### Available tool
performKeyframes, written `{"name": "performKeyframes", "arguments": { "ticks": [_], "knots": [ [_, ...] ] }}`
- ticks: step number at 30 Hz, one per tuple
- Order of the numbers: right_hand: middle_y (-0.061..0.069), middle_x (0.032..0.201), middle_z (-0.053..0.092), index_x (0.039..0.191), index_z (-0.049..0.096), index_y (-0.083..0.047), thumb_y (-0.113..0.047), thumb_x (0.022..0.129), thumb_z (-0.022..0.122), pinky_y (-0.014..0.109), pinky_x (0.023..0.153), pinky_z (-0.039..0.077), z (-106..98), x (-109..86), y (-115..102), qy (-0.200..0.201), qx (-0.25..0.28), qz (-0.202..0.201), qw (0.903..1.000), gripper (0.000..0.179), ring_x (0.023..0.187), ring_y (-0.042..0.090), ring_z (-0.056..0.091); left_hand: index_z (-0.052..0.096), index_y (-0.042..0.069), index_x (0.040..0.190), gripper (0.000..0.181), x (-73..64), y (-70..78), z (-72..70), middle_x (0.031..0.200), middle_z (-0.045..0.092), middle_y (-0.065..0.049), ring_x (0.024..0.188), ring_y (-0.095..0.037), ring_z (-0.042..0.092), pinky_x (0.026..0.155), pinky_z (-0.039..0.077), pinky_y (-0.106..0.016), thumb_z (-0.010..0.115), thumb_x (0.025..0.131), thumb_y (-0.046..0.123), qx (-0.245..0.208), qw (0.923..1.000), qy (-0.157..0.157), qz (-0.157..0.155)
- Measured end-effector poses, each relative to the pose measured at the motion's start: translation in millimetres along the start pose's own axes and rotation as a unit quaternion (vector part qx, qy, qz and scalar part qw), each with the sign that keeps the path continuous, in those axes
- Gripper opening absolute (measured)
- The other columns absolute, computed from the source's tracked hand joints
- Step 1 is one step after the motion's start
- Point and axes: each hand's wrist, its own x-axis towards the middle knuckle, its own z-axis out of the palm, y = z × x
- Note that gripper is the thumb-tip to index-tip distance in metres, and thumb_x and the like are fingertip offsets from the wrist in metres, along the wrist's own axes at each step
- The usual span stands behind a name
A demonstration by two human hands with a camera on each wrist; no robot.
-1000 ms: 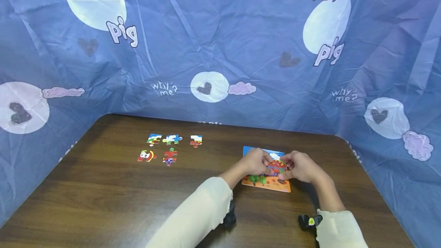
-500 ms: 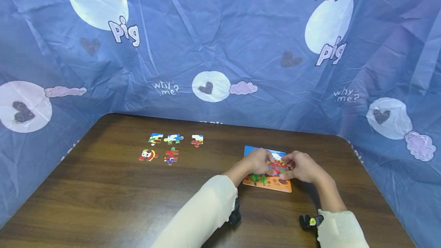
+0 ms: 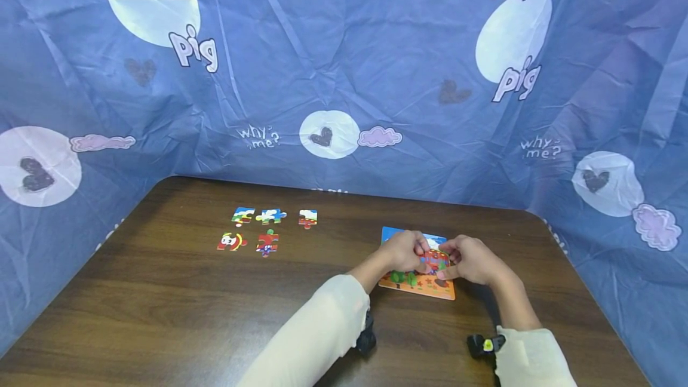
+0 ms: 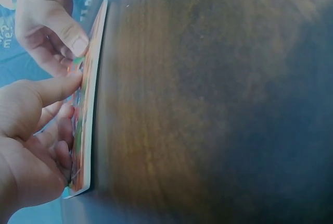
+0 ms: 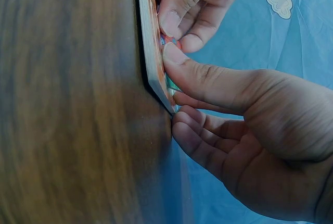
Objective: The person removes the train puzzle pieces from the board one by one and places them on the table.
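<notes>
A puzzle board (image 3: 427, 289) with a blue top and an orange bottom, showing a red picture in its middle, lies flat on the table. My left hand (image 3: 400, 251) reaches over its left part, thumb and fingers bent at a red puzzle piece (image 3: 436, 260) in the middle. From the right side my right hand (image 3: 470, 260) pinches at the same piece, its thumb (image 5: 179, 57) low on the board and other fingers by the board's edge. The two thumbs are close together in the left wrist view. Fingers hide much of the piece.
Several loose puzzle pieces lie at the back left of the brown table (image 3: 177, 303), among them a red one with a white face (image 3: 231, 242) and a red-and-blue one (image 3: 267, 243). Blue printed cloth (image 3: 344, 76) hangs behind the table.
The whole head view has shifted slightly. Both hands stay at the board, with only slight finger movement on the piece.
</notes>
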Motion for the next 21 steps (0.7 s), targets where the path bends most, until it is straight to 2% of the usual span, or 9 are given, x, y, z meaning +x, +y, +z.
{"name": "performKeyframes", "arguments": {
  "ticks": [9, 13, 21],
  "knots": [
    [0.009, 0.101, 0.065, 0.124, 0.067, 0.008, -0.021, 0.074, 0.094, 0.042, 0.084, 0.053, 2.0, 1.9, 1.2, -0.002, 0.008, 0.011, 0.9999, 0.064, 0.092, 0.023, 0.060, 0.068, 0.009, 0.103, 0.024, 1.2, -5.4, 1.4, 0.083, 0.065, 0.002, 0.074, -0.009, 0.059, 0.069, 0.049, -0.021, 0.080, 0.084, 0.000, -0.062, 0.9980, 0.007, 0.010],
    [0.008, 0.102, 0.065, 0.125, 0.067, 0.007, -0.022, 0.074, 0.094, 0.043, 0.085, 0.053, 2.6, 1.5, -0.3, -0.002, 0.010, 0.022, 0.9997, 0.064, 0.094, 0.023, 0.059, 0.070, 0.009, 0.104, 0.021, 0.4, -4.7, 0.2, 0.083, 0.067, 0.001, 0.075, -0.011, 0.061, 0.070, 0.050, -0.023, 0.077, 0.087, -0.001, -0.079, 0.9968, 0.006, 0.000],
    [0.009, 0.099, 0.064, 0.124, 0.067, 0.008, -0.021, 0.074, 0.094, 0.043, 0.083, 0.052, 1.9, 0.1, -1.5, 0.000, 0.008, 0.011, 0.9999, 0.064, 0.092, 0.023, 0.059, 0.068, 0.012, 0.102, 0.017, 0.9, -4.6, -0.6, 0.084, 0.068, 0.000, 0.073, -0.014, 0.063, 0.063, 0.050, -0.026, 0.076, 0.090, 0.002, -0.122, 0.9923, -0.005, -0.016]
  ]
}}
